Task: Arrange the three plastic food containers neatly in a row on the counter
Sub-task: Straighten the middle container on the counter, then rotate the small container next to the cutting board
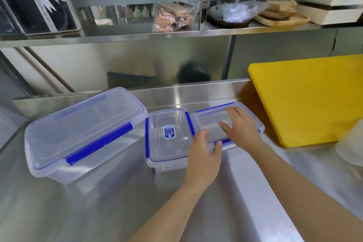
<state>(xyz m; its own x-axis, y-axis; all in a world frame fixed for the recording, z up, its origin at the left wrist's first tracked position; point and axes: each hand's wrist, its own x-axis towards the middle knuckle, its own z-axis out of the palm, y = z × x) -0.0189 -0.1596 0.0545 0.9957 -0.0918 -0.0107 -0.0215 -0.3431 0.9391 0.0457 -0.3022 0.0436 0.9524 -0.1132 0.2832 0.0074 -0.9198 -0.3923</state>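
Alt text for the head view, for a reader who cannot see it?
Both hands rest on the right container of three clear, blue-latched ones in a row on a steel counter: left hand at its near edge, right hand flat on its lid. A yellow cutting board leans at right.

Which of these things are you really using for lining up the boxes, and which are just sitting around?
For the job:
- big container
- middle container with the sticker
- right container, with left hand and right hand on it
- steel counter

Just lying about:
- yellow cutting board
- wooden plates on the shelf
- bag of wafers
- ribboned gift box
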